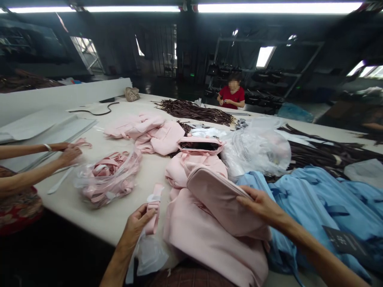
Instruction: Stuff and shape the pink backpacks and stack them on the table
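Observation:
Between the thumb and fingers of my left hand (138,221) is a folded pink strap (153,215) with a white piece against its upper part. My right hand (259,204) grips the zipped edge of a pink bag (214,191), lifting that panel at a tilt above the rest of the pink fabric (206,239). Just behind it, another pink bag (200,146) has its dark mouth showing. Below my left hand lies a clear plastic bag (152,253). A plastic bag of pink straps (109,175) sits farther left.
At the left, a co-worker's hands (68,152) hold a pink strap. Blue bags (320,199) are heaped at right, beside crumpled clear plastic (257,149). Dark brown straps (196,111) lie across the back, where a person in red (231,95) sits. More pink bags (149,131) lie behind.

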`<state>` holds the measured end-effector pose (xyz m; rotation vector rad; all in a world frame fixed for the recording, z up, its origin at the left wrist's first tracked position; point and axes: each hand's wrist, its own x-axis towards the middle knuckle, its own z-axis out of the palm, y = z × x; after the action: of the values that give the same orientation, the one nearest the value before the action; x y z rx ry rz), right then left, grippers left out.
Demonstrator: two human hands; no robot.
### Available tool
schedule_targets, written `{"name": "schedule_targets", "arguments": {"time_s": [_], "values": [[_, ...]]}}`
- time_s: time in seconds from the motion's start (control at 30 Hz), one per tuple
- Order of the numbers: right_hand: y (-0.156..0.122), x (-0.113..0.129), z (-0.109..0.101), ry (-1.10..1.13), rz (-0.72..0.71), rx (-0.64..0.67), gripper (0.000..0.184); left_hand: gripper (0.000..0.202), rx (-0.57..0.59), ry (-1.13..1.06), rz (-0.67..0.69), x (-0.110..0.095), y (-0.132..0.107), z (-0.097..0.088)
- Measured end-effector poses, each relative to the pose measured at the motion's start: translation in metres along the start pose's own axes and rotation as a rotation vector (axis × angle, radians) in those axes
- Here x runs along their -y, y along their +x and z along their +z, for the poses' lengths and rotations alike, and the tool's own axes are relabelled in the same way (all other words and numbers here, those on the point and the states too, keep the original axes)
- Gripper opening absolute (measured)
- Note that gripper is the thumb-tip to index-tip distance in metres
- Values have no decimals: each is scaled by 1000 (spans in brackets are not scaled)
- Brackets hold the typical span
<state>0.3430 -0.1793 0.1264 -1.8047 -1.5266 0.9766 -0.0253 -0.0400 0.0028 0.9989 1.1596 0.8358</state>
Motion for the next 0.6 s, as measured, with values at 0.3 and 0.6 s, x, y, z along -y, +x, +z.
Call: {"name": "schedule_targets", "arguments": {"time_s": [0.3,0.6], "values": [[23,-6,38,-265,-39,-78,34,48,75,10,18,-11,1,5],[83,-81,43,-429,149,125,27,40,119,-27,54,-2,5,8]]}}
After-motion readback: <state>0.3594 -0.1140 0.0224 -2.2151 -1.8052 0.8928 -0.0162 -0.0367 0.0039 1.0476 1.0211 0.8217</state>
